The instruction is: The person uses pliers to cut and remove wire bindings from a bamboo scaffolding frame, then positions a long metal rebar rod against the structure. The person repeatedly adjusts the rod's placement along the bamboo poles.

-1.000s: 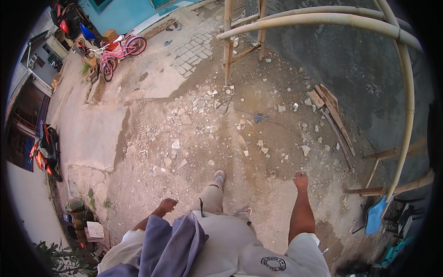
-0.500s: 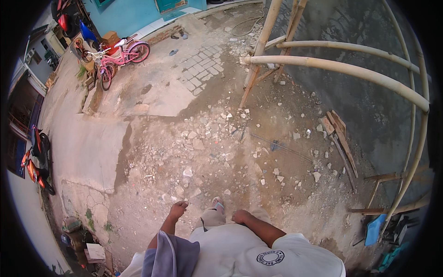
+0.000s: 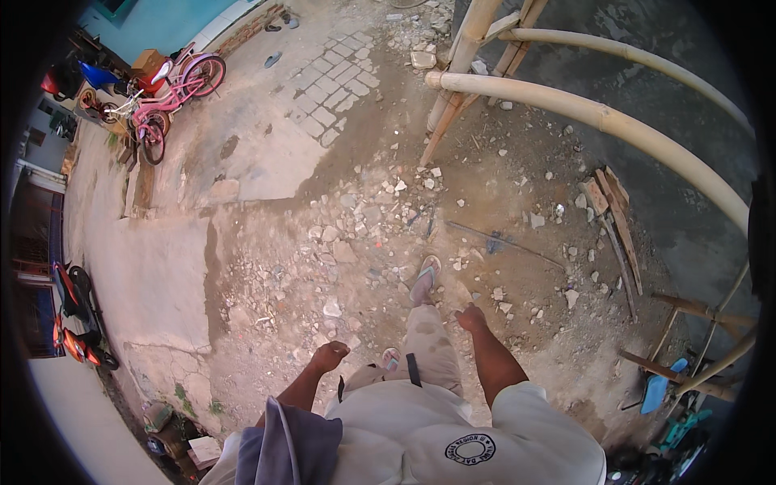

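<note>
My left hand (image 3: 330, 356) hangs in the air over the rubble, its fingers loosely curled with nothing seen in them. Further right, my right hand (image 3: 470, 318) swings ahead of my body, fingers also curled and no object showing. A grey-purple cloth (image 3: 291, 444) drapes over my left shoulder and upper arm. One sandalled foot (image 3: 426, 279) is stepped forward on the broken stones (image 3: 356, 230); the other sandalled foot (image 3: 391, 357) is further back.
Bamboo scaffolding (image 3: 598, 113) stands at the right against a dark grey wall (image 3: 679, 178). Wooden planks (image 3: 618, 234) and a thin rod (image 3: 509, 244) lie on the ground. At the left are a pink bicycle (image 3: 174, 99) and an orange-black motorbike (image 3: 81, 315). Concrete slab edges rise there.
One foot has stepped forward. My right hand has swung forward and right, away from my body; the left has shifted slightly right. The scaffolding looms nearer.
</note>
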`<state>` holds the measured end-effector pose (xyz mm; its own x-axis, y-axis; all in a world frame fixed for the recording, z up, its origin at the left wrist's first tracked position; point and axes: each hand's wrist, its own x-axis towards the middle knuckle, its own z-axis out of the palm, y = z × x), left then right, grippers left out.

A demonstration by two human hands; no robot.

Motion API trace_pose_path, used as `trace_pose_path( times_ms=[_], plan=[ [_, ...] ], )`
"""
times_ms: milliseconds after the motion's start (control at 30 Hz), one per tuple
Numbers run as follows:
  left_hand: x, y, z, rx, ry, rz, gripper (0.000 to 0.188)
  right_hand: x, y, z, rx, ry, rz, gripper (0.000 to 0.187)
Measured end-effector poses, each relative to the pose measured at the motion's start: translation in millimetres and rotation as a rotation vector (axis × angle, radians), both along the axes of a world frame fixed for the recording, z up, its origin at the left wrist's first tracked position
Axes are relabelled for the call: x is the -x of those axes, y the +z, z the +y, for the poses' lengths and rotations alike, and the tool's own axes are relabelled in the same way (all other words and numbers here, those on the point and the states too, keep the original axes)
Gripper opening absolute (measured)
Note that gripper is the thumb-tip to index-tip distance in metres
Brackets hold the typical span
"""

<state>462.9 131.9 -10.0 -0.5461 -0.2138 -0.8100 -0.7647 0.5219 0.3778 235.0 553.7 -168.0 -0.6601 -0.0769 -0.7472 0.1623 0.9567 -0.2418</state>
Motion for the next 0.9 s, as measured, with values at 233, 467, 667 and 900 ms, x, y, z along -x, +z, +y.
trace_pose_path(
  times_ms=[233,467,667,900],
  plan=[
    [74.6,-39.0,-22.2,0.306,0.018,0.109,0.080,212.3,-131.7,-83.7,-0.155,0.088,-0.220,0.074],
    [185.4,-144.2,-76.6,0.508,-0.068,-0.170,0.075,343.3,-315.0,-213.4,-0.080,-0.029,-0.159,0.088],
    [229.3,-190.5,-116.2,0.450,-0.043,-0.162,0.073,369.0,-486.0,-270.6,-0.247,-0.422,-0.057,0.114],
    [229.4,-207.0,-150.4,0.360,0.013,-0.253,0.071,343.6,-584.1,-315.2,-0.361,-0.226,0.099,0.106]
  ],
)
